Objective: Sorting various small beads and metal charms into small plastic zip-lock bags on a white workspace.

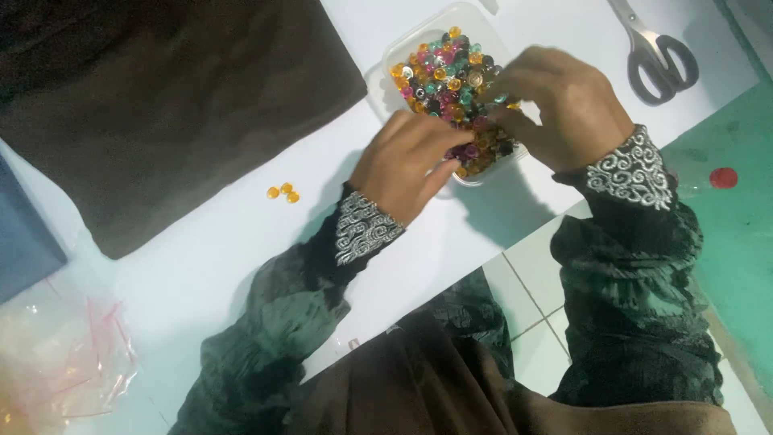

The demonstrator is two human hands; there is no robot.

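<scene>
White table (241, 242) fills most of the view, its near edge running diagonally over pale floor tiles. Big dark brown cloth (161, 105) lies flat on the far left, covering that corner. Blue-grey block-shaped thing (24, 242) at the left edge, cut off by the frame. Crumpled clear plastic bags (56, 362) with pink strips, near left corner. Grey-handled scissors (656, 52) far right on the table, blades pointing away. Small red round cap (723, 177) on the green surface at the right, off the table.

Clear square plastic container (403, 52), far centre, rounded corners, packed with mixed beads (443, 76) in orange, teal, pink and dark colours. Three loose orange beads (283, 192) sit on the bare table left of the hands, well apart from the container.

Both arms in dark green crinkled sleeves with white embroidered cuffs. Left hand (407, 165) comes in from the near side, back up, fingers curled and pinched at the near edge of the container, touching the beads there; looks like it has one or two pinched, but the fingertips are hidden, can't tell for sure. Right hand (564, 105) reaches over the container's right side, back up, fingers bent down into the bead pile; whether it has anything in its pinch can't be told. The two hands' fingertips nearly meet over the near right part of the container.
</scene>
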